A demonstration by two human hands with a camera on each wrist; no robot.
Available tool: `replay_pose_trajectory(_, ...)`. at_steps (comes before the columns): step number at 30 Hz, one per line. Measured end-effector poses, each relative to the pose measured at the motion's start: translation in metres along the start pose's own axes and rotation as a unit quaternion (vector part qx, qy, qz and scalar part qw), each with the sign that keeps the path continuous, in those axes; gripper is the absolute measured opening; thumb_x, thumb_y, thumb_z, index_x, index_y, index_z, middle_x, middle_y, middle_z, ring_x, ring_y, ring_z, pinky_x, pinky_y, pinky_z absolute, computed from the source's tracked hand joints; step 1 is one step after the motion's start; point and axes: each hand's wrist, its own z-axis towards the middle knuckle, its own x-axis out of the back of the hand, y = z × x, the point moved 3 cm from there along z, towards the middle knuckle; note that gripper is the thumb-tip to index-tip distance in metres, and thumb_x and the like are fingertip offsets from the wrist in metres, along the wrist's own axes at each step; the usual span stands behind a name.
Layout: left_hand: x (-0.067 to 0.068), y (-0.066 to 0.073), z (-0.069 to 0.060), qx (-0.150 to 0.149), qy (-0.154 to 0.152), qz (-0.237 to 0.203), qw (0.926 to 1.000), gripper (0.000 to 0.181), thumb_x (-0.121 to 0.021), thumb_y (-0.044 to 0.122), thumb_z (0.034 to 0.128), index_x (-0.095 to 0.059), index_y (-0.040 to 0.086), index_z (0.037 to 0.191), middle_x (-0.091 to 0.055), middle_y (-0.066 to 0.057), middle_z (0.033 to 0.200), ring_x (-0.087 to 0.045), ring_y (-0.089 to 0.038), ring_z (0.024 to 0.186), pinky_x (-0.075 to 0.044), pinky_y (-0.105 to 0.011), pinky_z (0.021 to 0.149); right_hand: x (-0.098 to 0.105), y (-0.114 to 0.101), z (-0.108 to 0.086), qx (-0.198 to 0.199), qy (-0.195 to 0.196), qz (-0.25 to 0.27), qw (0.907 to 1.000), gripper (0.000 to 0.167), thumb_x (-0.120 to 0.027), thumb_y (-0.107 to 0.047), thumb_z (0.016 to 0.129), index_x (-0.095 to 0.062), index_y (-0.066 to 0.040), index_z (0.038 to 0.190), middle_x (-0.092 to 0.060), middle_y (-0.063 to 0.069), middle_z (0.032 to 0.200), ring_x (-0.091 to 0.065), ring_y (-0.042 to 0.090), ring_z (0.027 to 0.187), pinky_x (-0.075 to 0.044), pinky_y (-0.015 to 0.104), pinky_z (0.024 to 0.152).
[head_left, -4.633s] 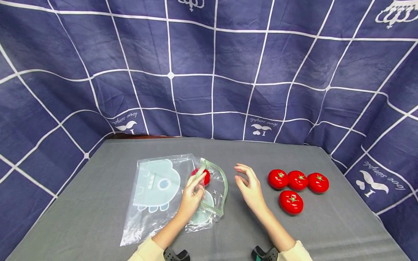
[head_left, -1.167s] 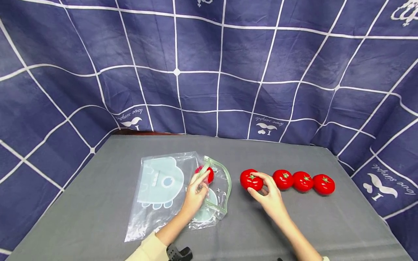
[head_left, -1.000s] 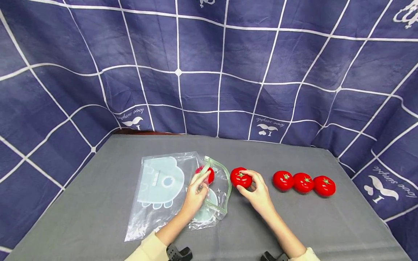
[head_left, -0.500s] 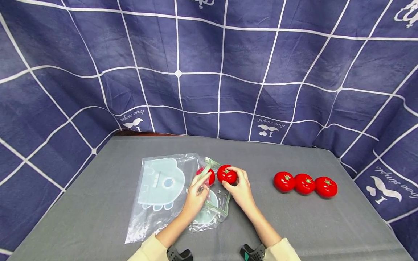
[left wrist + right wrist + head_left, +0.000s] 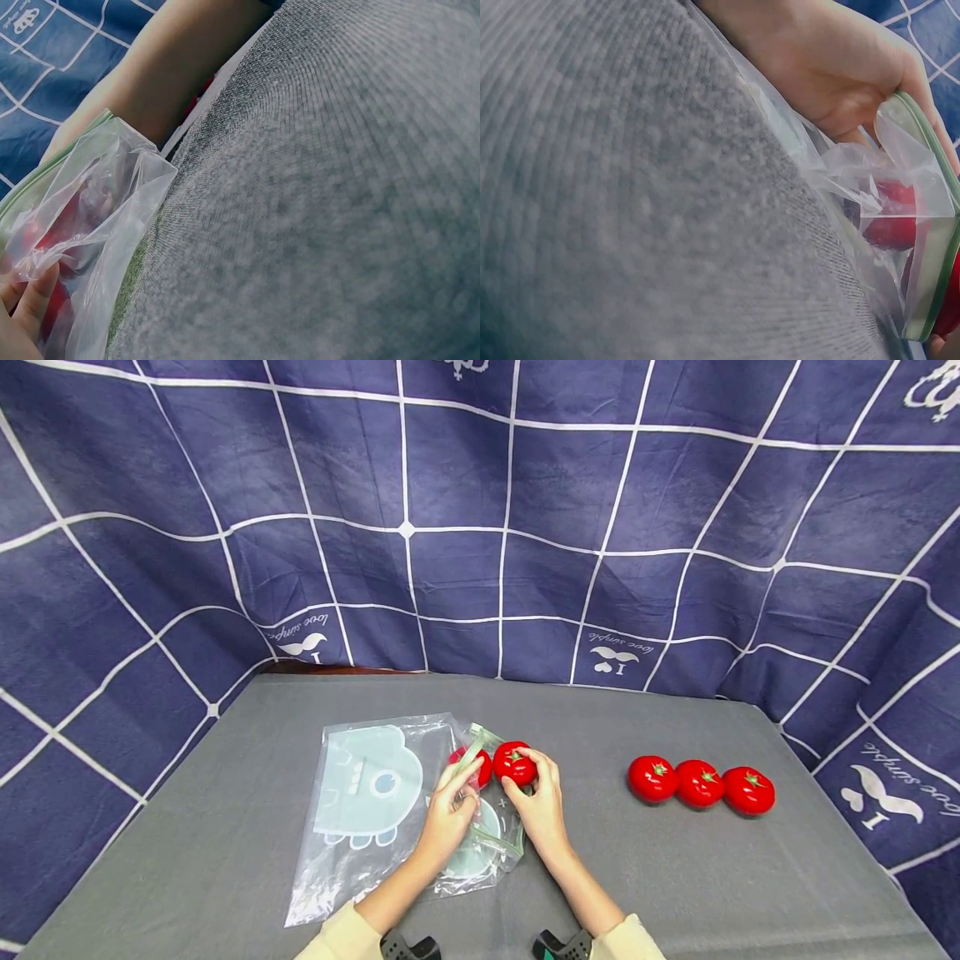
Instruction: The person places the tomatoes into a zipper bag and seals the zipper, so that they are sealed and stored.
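A: From my remote station, which grasp states do I read?

B: I read the left grip [image 5: 446,814] pinching plastic at the mouth of a clear zip bag [image 5: 360,793], and the right grip [image 5: 542,793] curled by thumb and fingers around a red tomato [image 5: 513,762]. This fruit is at the open mouth, just beside the bagged tomato [image 5: 485,770]; whether it is wholly past the rim, I cannot tell.

A: Which fault do I judge likeliest?

B: Snagging. The film is limp, so fruit pushed against the green zip strip [image 5: 472,750] could fold the lip inward or tug it from the pinch. Second, rolling: rounded skin, released too near the rim, may carry it back onto the grey bench [image 5: 675,877].

A: And at right?

B: Three loose tomatoes [image 5: 700,783] sit in a close row, well apart from both grips; I judge a stray knock to one could shift its neighbours.
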Motion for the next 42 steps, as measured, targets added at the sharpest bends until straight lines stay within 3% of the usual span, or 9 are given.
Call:
replay_pose_trajectory(6, 0.002, 0.003, -0.001, -0.007, 0.014, 0.012, 0.9998, 0.051, -0.047, -0.016, 0.0735, -0.055, -0.002, 0.122, -0.051, -0.02, 0.112, -0.049, -0.005, 0.064, -0.046, -0.014, 0.056, -0.002, -0.001, -0.003, 0.008, -0.002, -0.001, 1.0, 0.049, -0.064, -0.001, 0.072, -0.057, -0.015, 0.118, -0.044, 0.011, 0.126, -0.051, 0.027, 0.113, -0.046, 0.041, 0.093)
replay_pose_trajectory(13, 0.001, 0.005, -0.001, -0.016, 0.018, 0.007, 0.9997, 0.052, -0.046, -0.017, 0.0727, -0.055, -0.003, 0.122, -0.049, -0.02, 0.127, -0.05, -0.007, 0.066, -0.047, -0.015, 0.054, -0.004, -0.001, -0.004, 0.019, -0.015, 0.014, 0.9996, 0.048, -0.067, -0.001, 0.075, -0.056, -0.014, 0.12, -0.044, 0.011, 0.127, -0.05, 0.026, 0.114, -0.046, 0.042, 0.093)
replay_pose_trajectory(16, 0.001, 0.005, -0.001, -0.016, 0.019, 0.005, 0.9997, 0.051, -0.046, -0.016, 0.0732, -0.055, -0.003, 0.122, -0.051, -0.021, 0.121, -0.05, -0.009, 0.069, -0.047, -0.015, 0.055, -0.005, -0.001, -0.005, 0.027, -0.025, 0.029, 0.9989, 0.047, -0.068, -0.002, 0.076, -0.056, -0.012, 0.12, -0.044, 0.012, 0.128, -0.049, 0.028, 0.116, -0.047, 0.042, 0.093)
replay_pose_trajectory(22, 0.0, 0.004, -0.001, -0.005, 0.008, -0.007, 0.9999, 0.051, -0.046, -0.016, 0.074, -0.054, -0.003, 0.123, -0.048, -0.02, 0.123, -0.048, -0.002, 0.067, -0.047, -0.016, 0.053, -0.009, -0.002, -0.006, 0.047, -0.07, 0.04, 0.9956, 0.046, -0.069, -0.006, 0.076, -0.057, -0.012, 0.12, -0.041, 0.014, 0.133, -0.051, 0.03, 0.116, -0.046, 0.041, 0.094)
replay_pose_trajectory(28, 0.0, 0.006, -0.001, -0.021, 0.006, 0.002, 0.9998, 0.05, -0.047, -0.016, 0.0726, -0.056, -0.003, 0.121, -0.053, -0.021, 0.112, -0.049, -0.003, 0.065, -0.046, -0.016, 0.052, -0.009, -0.012, -0.008, 0.068, -0.123, 0.031, 0.9896, 0.046, -0.066, 0.001, 0.076, -0.055, -0.005, 0.121, -0.044, 0.018, 0.132, -0.051, 0.035, 0.115, -0.045, 0.044, 0.094)
replay_pose_trajectory(33, 0.0, 0.005, -0.001, -0.03, -0.004, -0.002, 0.9995, 0.05, -0.047, -0.016, 0.0728, -0.055, -0.004, 0.121, -0.051, -0.022, 0.111, -0.048, -0.002, 0.066, -0.046, -0.016, 0.05, -0.007, -0.031, -0.01, 0.043, -0.14, 0.054, 0.9878, 0.04, -0.06, 0.008, 0.078, -0.052, 0.008, 0.117, -0.05, 0.027, 0.121, -0.052, 0.042, 0.11, -0.048, 0.041, 0.089)
replay_pose_trajectory(38, -0.002, 0.003, 0.0, -0.016, -0.021, -0.012, 0.9996, 0.049, -0.047, -0.015, 0.075, -0.054, -0.003, 0.122, -0.049, -0.021, 0.118, -0.048, -0.001, 0.063, -0.046, -0.016, 0.05, -0.006, -0.032, -0.009, 0.013, -0.139, 0.042, 0.9893, 0.035, -0.057, 0.007, 0.081, -0.052, 0.009, 0.116, -0.058, 0.028, 0.112, -0.059, 0.039, 0.1, -0.052, 0.035, 0.083)
replay_pose_trajectory(42, -0.002, 0.002, 0.0, -0.007, -0.027, -0.019, 0.9994, 0.051, -0.047, -0.015, 0.0745, -0.053, -0.004, 0.123, -0.049, -0.022, 0.116, -0.048, -0.002, 0.062, -0.047, -0.017, 0.051, -0.004, -0.031, -0.009, 0.022, -0.122, 0.052, 0.991, 0.035, -0.055, 0.008, 0.082, -0.051, 0.011, 0.117, -0.059, 0.03, 0.111, -0.06, 0.04, 0.099, -0.053, 0.033, 0.082)
